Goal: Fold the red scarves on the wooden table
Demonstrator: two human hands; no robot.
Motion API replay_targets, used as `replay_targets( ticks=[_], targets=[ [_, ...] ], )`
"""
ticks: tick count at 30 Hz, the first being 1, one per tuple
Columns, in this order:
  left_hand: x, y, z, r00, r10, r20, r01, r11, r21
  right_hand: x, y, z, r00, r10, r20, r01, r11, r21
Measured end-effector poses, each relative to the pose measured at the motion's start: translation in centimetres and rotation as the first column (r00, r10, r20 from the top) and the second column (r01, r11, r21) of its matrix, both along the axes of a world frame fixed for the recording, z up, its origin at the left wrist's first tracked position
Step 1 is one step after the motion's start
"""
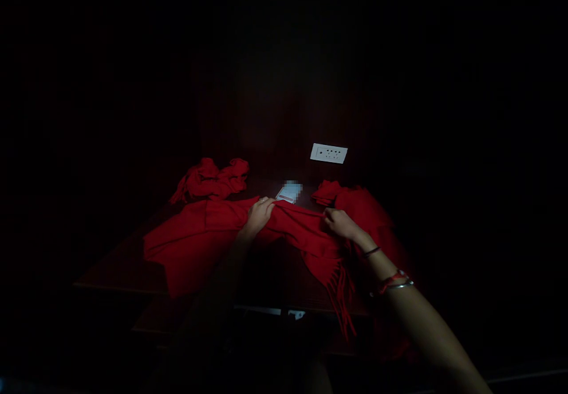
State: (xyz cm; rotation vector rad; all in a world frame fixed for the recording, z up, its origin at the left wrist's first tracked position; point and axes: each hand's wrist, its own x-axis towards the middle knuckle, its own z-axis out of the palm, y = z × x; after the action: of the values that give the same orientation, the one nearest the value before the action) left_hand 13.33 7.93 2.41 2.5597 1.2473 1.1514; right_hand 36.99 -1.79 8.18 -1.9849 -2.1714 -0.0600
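A red fringed scarf (195, 237) lies spread across a dark table (275, 275), its tassels hanging over the front edge at the right. My left hand (260, 213) rests on the scarf's upper edge near the middle, fingers curled and pinching the cloth. My right hand (339, 222) grips the same edge a little to the right, fingers closed on the fabric. Bracelets sit on my right wrist.
A crumpled red scarf (210, 180) lies at the back left and another red pile (359, 202) at the back right. A small white card or packet (289, 192) sits behind my hands. A white wall socket plate (328, 153) is beyond. The room is very dark.
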Motion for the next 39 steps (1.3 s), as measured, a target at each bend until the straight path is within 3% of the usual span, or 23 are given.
replay_targets(
  ticks=[2,4,7,9,13,15,16,18,19,20,21,22,24,27,30,33,36,39],
  targets=[
    [0.0,0.0,-0.1,0.995,0.089,-0.041,-0.089,0.996,0.003,0.4,0.5,1.1,0.984,-0.131,-0.122,0.147,0.979,0.141],
    [0.0,0.0,-0.1,0.983,0.140,-0.117,-0.139,0.990,0.015,1.3,0.9,3.1,0.973,-0.157,-0.170,0.199,0.942,0.270],
    [0.1,0.1,0.0,0.959,0.151,-0.239,-0.148,0.989,0.030,3.0,1.1,7.6,0.988,-0.137,-0.073,0.154,0.911,0.383],
    [0.2,0.1,0.2,0.948,0.185,-0.257,-0.177,0.983,0.055,4.4,0.9,11.4,0.981,-0.193,0.012,0.169,0.884,0.436],
    [-0.2,-0.2,0.9,0.920,0.368,-0.131,-0.349,0.925,0.147,8.5,0.3,18.7,0.890,-0.447,0.089,0.308,0.735,0.605],
    [-0.4,-0.4,1.1,0.884,0.464,-0.061,-0.451,0.878,0.159,10.9,0.3,20.5,0.844,-0.536,0.022,0.385,0.635,0.670],
    [-0.5,-0.5,1.1,0.865,0.499,-0.044,-0.488,0.859,0.153,11.8,0.6,20.6,0.839,-0.544,-0.023,0.417,0.614,0.670],
    [-0.5,-0.5,1.0,0.844,0.532,-0.064,-0.524,0.845,0.112,12.8,1.5,19.2,0.831,-0.538,-0.143,0.509,0.632,0.584],
    [-0.5,-0.5,0.9,0.844,0.527,-0.100,-0.522,0.850,0.071,12.7,2.3,17.8,0.841,-0.508,-0.184,0.531,0.715,0.455],
    [-0.4,-0.5,0.8,0.849,0.510,-0.142,-0.512,0.859,0.024,12.0,3.1,16.0,0.854,-0.488,-0.183,0.517,0.751,0.411],
    [-0.3,-0.5,0.7,0.857,0.484,-0.178,-0.495,0.869,-0.022,10.9,4.0,14.0,0.890,-0.424,-0.167,0.456,0.818,0.351],
    [-0.3,-0.4,0.7,0.868,0.456,-0.197,-0.475,0.878,-0.060,9.3,5.0,11.8,0.960,-0.243,-0.136,0.267,0.943,0.197],
    [-0.2,-0.3,0.7,0.895,0.409,-0.180,-0.428,0.899,-0.089,5.4,6.7,7.4,0.987,-0.069,-0.142,0.082,0.992,0.091],
    [-0.2,-0.1,0.9,0.923,0.366,-0.120,-0.373,0.927,-0.046,-1.1,8.4,1.8,0.977,0.126,-0.172,-0.123,0.992,0.030],
    [-0.2,0.0,0.9,0.927,0.343,-0.151,-0.345,0.938,0.013,-5.7,9.1,-1.9,0.916,0.284,-0.283,-0.301,0.953,-0.017],
    [-0.2,0.2,0.8,0.917,0.356,-0.182,-0.358,0.934,0.025,-7.7,9.2,-4.0,0.845,0.373,-0.384,-0.396,0.918,0.021],
    [-0.1,0.4,0.6,0.921,0.353,-0.165,-0.353,0.935,0.034,-8.2,9.1,-5.2,0.783,0.463,-0.415,-0.442,0.884,0.152],
    [0.0,0.4,0.6,0.936,0.319,-0.148,-0.314,0.948,0.060,-8.5,8.9,-6.0,0.823,0.437,-0.363,-0.347,0.893,0.287]
  ],
)
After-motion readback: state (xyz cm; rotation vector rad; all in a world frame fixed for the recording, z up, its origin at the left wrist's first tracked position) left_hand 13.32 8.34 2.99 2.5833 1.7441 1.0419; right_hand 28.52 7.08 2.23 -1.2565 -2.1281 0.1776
